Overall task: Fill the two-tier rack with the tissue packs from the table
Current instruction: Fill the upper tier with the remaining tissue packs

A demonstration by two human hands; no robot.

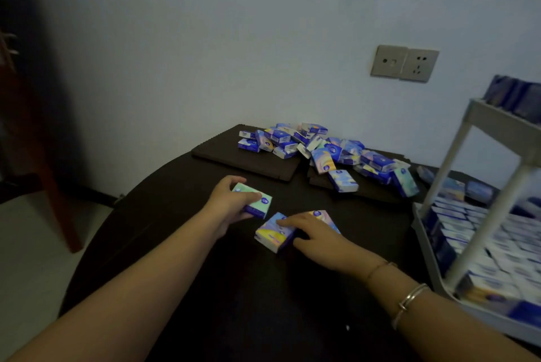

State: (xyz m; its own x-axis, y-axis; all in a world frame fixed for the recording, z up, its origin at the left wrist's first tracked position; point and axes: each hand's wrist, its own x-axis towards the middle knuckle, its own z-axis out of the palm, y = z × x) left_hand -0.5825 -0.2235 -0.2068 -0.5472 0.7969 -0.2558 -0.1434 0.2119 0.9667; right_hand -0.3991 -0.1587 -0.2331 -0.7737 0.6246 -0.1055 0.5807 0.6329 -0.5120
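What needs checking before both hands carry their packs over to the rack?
1. Left hand grips the mint-green tissue pack: ok.
2. Right hand has the pastel yellow-and-purple tissue packs gripped: cannot tell; fingers lie over them.
3. Grey two-tier plastic rack within view at right: ok.
4. Free slot on lower tier: cannot tell; blurred, looks nearly full.
5. Space on upper tier: cannot tell; mostly out of frame.
6. Loose pile of packs remaining on dark round table: ok.

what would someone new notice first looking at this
Two bare hands at the middle of the dark table: the left hand grips a green tissue pack, the right hand rests on colourful packs. Behind them lies a loose heap of packs; the rack stands at the right edge.
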